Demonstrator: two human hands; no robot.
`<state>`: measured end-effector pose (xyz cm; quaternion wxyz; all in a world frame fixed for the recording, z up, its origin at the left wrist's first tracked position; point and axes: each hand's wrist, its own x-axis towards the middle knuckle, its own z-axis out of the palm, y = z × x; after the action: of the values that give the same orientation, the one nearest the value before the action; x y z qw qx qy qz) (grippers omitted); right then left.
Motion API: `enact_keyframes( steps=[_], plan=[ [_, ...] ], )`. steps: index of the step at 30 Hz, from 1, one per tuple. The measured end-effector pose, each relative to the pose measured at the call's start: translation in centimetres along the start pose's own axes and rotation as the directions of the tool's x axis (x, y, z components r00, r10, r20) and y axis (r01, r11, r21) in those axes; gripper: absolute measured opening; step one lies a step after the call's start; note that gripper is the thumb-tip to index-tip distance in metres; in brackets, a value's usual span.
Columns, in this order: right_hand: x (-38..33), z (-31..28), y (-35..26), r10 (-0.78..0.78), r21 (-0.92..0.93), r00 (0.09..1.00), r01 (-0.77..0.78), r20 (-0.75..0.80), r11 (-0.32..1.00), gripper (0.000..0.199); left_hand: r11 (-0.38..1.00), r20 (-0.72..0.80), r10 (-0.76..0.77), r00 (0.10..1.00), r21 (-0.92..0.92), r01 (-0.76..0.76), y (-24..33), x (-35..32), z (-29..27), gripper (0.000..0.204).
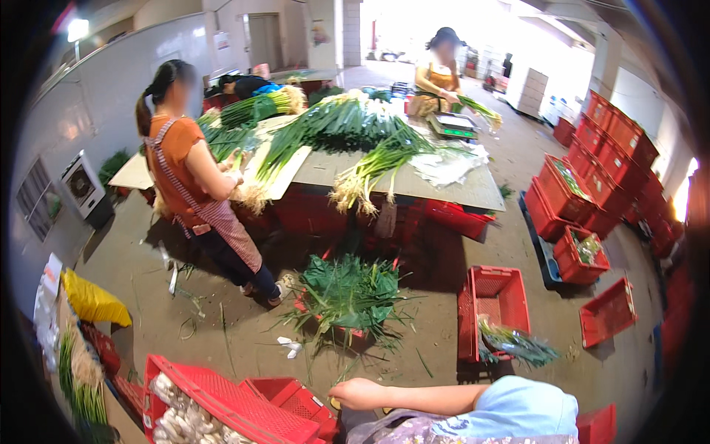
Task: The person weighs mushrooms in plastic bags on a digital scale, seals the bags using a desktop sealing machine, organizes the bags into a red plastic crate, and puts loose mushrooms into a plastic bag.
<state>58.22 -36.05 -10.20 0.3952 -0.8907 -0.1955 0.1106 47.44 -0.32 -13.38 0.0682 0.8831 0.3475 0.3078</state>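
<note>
My right hand (pixel 356 394) reaches across the lower middle from a light blue sleeve (pixel 523 405). Its fingers look curled closed, and what they hold, if anything, is hidden. Just left of it is the corner of a red plastic crate (pixel 292 392). Overlapping that crate, a tilted red crate (pixel 214 385) holds many white garlic bulbs (pixel 181 420). Below my forearm shows a floral apron (pixel 462 428). My left hand is out of view.
Ahead, a red basket overflows with green leaf trimmings (pixel 351 292). Two co-workers stand at a table (pixel 318 174) heaped with green onions (pixel 347 126); a scale (pixel 453 126) sits there. Stacked red crates (pixel 595 170) line the right. An open red crate (pixel 501 292) stands on the floor.
</note>
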Motion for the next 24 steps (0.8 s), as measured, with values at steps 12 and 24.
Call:
enact_keyframes(
  steps=[12,24],
  plan=[
    [17.2,6.8,-7.4,-0.187,-0.258,0.916,0.288,0.356,0.922,0.019,0.532,-0.015,-0.821,0.570,-0.381,0.756,-4.9,-1.1,-2.4,0.031],
    [38.5,16.0,-21.4,-0.672,0.043,0.694,0.687,0.259,0.726,0.014,-0.013,-0.016,-0.999,-0.042,-0.792,0.611,-11.2,-9.9,-2.4,0.045]
  ],
)
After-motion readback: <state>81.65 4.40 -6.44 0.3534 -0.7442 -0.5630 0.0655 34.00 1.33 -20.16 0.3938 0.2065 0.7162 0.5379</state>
